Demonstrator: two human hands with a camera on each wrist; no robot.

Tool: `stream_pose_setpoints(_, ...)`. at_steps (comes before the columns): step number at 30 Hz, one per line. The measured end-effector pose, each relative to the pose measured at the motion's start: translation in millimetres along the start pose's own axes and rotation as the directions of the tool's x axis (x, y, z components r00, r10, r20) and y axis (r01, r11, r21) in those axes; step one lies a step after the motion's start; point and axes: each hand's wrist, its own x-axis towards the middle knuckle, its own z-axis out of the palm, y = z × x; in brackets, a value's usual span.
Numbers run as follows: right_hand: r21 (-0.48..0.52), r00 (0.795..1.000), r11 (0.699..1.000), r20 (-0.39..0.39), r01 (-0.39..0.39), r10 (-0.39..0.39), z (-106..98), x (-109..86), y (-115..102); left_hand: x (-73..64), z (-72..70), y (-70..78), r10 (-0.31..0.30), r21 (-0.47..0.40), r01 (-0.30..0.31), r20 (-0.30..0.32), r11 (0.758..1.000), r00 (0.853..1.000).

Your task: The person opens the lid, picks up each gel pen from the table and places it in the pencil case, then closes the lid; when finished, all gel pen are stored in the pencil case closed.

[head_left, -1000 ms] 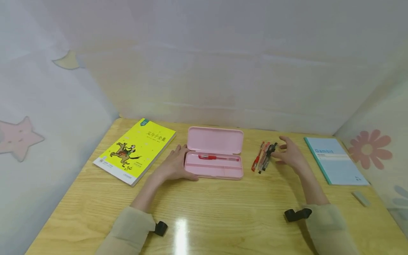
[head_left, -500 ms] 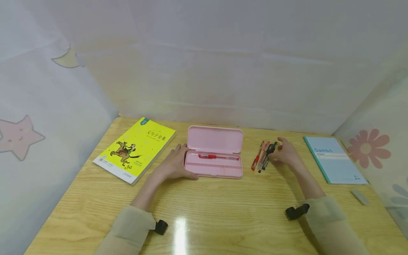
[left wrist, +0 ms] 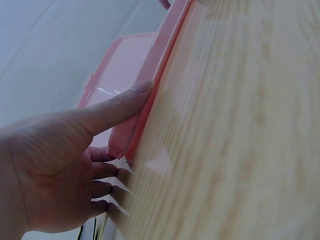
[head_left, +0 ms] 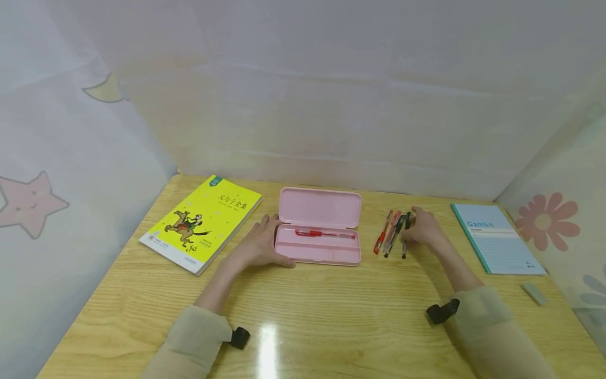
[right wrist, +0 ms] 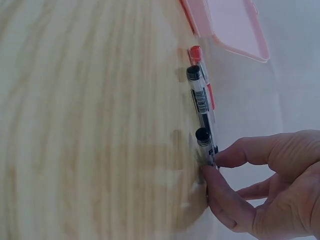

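A pink pencil case (head_left: 303, 252) lies with its lid raised, and a red pen (head_left: 314, 233) rests in its back compartment. My left hand (head_left: 258, 246) holds the case's left end. In the left wrist view the thumb (left wrist: 117, 107) presses the front wall while the fingers reach round the end. My right hand (head_left: 424, 229) pinches a black-capped pen (right wrist: 204, 137) between thumb and index finger, slightly apart from the other pens. Another black pen (right wrist: 200, 102) and red pens (head_left: 382, 237) lie beside it, left of the hand.
At the left lies a yellow book (head_left: 208, 221). A light blue notebook (head_left: 499, 239) is at the right, with a small eraser (head_left: 534, 293) in front of it. Behind the wooden table (head_left: 322, 316) hangs a pale cloth (head_left: 331, 121).
My right hand has closed on one black pen and drawn it a little to the right, away from the others. The left hand has stayed at the pencil case.
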Motion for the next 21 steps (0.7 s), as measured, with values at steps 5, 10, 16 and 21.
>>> stream_pose_setpoints(5,0.055,0.999,0.998,0.048,0.003,-0.005,-5.3,-2.2,2.6,0.2,0.7,-0.3,0.004,0.004,-0.004,-0.002,1.0,1.0)
stream_pose_setpoints(10,0.222,0.997,0.975,0.076,-0.014,-0.003,-12.5,-6.2,6.2,0.7,0.8,0.1,0.004,0.002,-0.004,-0.003,1.0,1.0)
stream_pose_setpoints(16,0.39,0.999,0.92,-0.01,0.05,-0.05,-18.7,-10.6,-2.0,0.8,0.3,0.2,-0.013,0.003,0.013,0.003,1.0,1.0)
stream_pose_setpoints(21,0.432,0.987,0.889,-0.107,0.152,-0.116,-18.8,-15.8,-17.6,0.4,0.8,0.0,-0.025,-0.001,0.025,0.013,1.0,1.0)
